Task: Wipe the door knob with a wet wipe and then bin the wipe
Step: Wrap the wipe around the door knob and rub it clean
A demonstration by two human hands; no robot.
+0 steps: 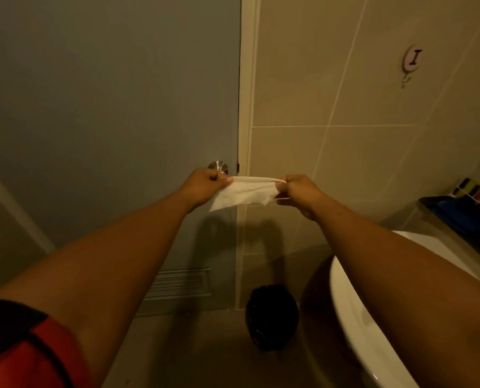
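A white wet wipe (244, 193) is stretched out between my two hands in front of the grey door (107, 93). My left hand (203, 184) pinches its left corner and my right hand (299, 193) pinches its right corner. The round metal door knob (217, 165) shows just above my left hand, partly hidden by it. The wipe hangs apart from the knob. A small black bin (272, 317) stands on the floor below, by the door frame.
A white sink (353, 317) juts in at the lower right, under my right forearm. A dark tray with coloured items (468, 208) lies on the ledge at right. A wall hook (411, 63) is on the tiles. A vent grille (177, 284) sits low in the door.
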